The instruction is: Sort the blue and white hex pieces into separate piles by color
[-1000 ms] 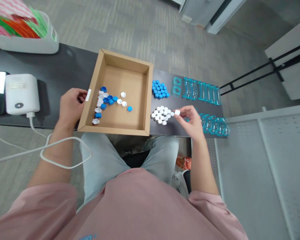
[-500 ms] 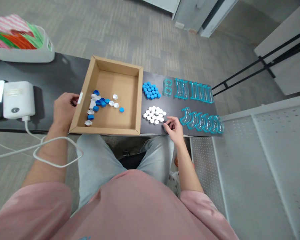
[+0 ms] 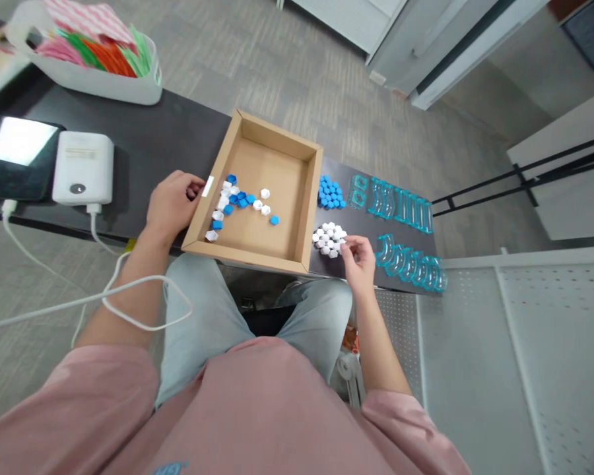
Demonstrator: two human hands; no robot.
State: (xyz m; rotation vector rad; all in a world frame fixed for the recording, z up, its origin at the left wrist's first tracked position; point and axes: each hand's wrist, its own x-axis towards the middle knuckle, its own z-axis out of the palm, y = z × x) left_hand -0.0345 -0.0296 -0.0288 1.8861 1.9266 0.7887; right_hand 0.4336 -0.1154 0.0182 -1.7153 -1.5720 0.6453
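Observation:
My left hand is curled against the outer left wall of an open cardboard box, its fingertips partly hidden there. My right hand has thumb and forefinger closed on a white hexagonal piece at the right edge of a cluster of white hexagonal pieces. Behind that cluster sits a group of blue hexagonal pieces. Inside the box, mixed blue and white pieces lie in a line along the left side, with a branch reaching toward the middle.
Clear teal plastic parts stand in two rows, a back row and a curved front row. At left are a white power bank with cables, a dark phone and a white bin of colourful sticks. A white cable hangs over my left forearm.
The view has swung, so the table sits further right in the picture. My right hand has moved left from beside the white cluster onto its edge. My left hand stays at the box.

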